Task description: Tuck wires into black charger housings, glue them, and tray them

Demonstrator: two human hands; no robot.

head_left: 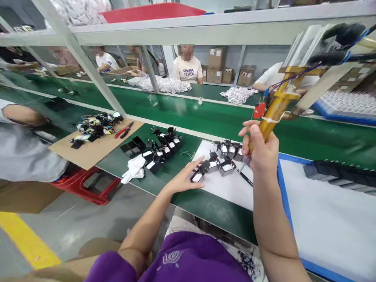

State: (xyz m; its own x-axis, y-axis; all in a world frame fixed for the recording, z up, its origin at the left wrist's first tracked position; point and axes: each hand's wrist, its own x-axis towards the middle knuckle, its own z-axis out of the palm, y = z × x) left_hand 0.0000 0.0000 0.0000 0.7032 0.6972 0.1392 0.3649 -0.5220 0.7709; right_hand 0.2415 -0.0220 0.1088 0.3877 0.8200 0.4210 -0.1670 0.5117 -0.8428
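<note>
My right hand (261, 149) is wrapped around the yellow handle of a hanging tool (276, 107), its tip pointing down over a white mat (232, 184). Small black box-shaped parts (226, 167) with wire leads sit in a cluster on that mat. My left hand (188, 177) rests on the mat's left edge, fingers pinching one of these black parts (197, 176). A thin black rod (246, 179) lies on the mat beside my right hand.
More black parts (164, 147) and a white glove (134, 170) lie to the left on the green bench. A cardboard sheet (94, 149) carries loose components and red pliers (125, 130). A blue-edged white tray (329, 219) lies at right. Several people sit across the conveyor; a person's arm is at left.
</note>
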